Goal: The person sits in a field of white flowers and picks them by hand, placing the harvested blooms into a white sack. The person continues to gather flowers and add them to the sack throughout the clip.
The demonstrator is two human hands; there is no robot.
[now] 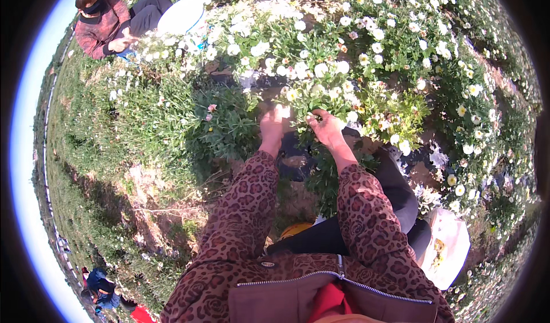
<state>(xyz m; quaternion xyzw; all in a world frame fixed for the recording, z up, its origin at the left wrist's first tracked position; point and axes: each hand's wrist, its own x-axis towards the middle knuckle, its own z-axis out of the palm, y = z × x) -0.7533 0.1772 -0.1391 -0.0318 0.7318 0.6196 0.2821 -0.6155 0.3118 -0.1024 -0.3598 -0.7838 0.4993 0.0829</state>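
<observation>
My left hand (pixel 273 125) reaches up among the plants with something pale and sunlit at its fingertips, perhaps a white flower; glare hides its grip. To its right, my right hand (pixel 325 127) has its thumb and forefinger curled close together at the leaves of a flowering plant (pixel 318 97); whether they hold a stem or bloom is unclear. White flowers (pixel 321 69) with yellow centres stand just beyond both hands. A dark green plant (pixel 227 121) with a pink flower (pixel 212 108) grows left of my left hand.
A white bag (pixel 447 245) with yellowish bits inside lies at the lower right. At the upper left a co-worker (pixel 103 26) sits by a large white container (pixel 182 16). Another person (pixel 101 288) is at the lower left. Black plastic sheeting (pixel 296 144) covers soil between the plants.
</observation>
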